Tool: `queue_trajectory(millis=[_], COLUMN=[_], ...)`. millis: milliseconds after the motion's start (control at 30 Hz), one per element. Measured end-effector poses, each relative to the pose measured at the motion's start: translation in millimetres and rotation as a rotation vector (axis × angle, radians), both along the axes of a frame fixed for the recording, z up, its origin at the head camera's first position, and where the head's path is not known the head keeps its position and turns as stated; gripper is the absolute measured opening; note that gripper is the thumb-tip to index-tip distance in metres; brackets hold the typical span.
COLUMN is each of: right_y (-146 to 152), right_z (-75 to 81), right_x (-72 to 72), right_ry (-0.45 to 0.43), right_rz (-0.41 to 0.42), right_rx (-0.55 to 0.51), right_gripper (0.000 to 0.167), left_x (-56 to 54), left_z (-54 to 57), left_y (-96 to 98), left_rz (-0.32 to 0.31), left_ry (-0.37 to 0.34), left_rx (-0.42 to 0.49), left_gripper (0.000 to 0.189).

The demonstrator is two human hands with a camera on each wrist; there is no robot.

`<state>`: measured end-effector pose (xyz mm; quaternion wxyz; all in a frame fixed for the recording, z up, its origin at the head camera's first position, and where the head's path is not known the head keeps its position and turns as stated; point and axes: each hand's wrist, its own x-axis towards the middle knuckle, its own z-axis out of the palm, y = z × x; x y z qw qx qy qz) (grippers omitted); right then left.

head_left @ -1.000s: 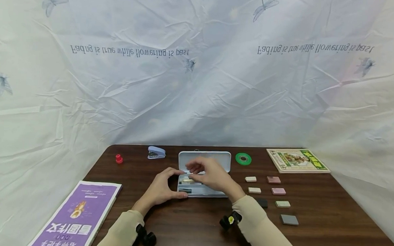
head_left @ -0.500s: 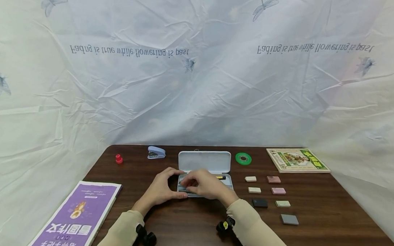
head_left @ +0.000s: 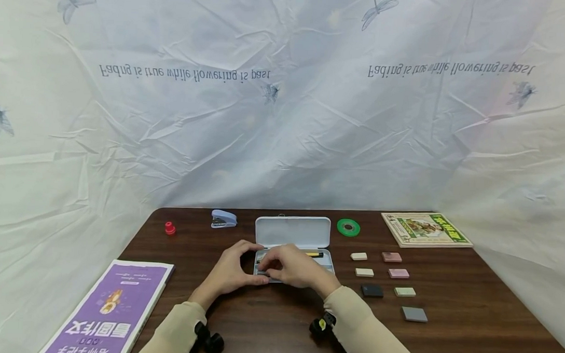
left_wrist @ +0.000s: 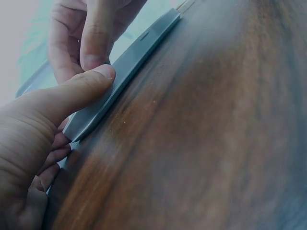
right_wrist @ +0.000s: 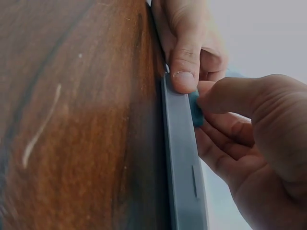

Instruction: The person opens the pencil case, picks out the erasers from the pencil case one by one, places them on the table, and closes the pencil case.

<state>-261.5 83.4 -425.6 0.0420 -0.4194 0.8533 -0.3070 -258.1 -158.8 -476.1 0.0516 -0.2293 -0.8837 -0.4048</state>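
Observation:
A pale metal pencil case (head_left: pixel 292 230) lies open on the table, its lid tipped back. My left hand (head_left: pixel 232 265) grips the case's left end, thumb on the front rim and fingers round the far side. My right hand (head_left: pixel 292 266) reaches into the left part of the case with curled fingers. In the right wrist view, thumb and fingertips pinch a small dark teal block (right_wrist: pixel 195 109) just inside the front wall, beside the left thumb. A yellow pencil with a black end (head_left: pixel 315 254) lies in the case, partly hidden by the right hand.
Several erasers, such as a black one (head_left: pixel 372 291) and a grey one (head_left: pixel 415 314), lie right of the case. Behind are a stapler (head_left: pixel 224 219), green tape roll (head_left: pixel 348 227) and red cap-like piece (head_left: pixel 170 228). A purple book (head_left: pixel 112 305) and a green-covered book (head_left: pixel 425 230) lie at the sides.
My right hand has come down from in front of the lid into the case's front left, over the dark block there. My left hand has stayed in place on the case.

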Motion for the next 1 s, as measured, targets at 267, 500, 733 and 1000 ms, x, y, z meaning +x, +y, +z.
queue_trajectory(millis=[267,500,733,1000], right_y=[12,42,84,131], right_z=[14.7,35.5,52.2,63.1], right_x=[3.6,7.8,20.1,44.0], right_ry=[0.018,0.114,0.297,0.356], right_rz=[-0.109,-0.162,-0.222,-0.318], right_rx=[-0.099,-0.170,-0.184,-0.190], right_gripper=[0.022,0.023,0.027,0.031], left_x=[-0.1,-1.2,-0.2,0.0], left_z=[0.1,-0.8,-1.3,-0.9], left_y=[1.3,1.2,0.6,0.0], left_rz=[0.014,0.022,0.031,0.031], left_ry=[0.003,0.006,-0.009,-0.010], left_rx=[0.000,-0.001,-0.003,-0.014], left_gripper=[0.082,0.082,0.083,0.084])
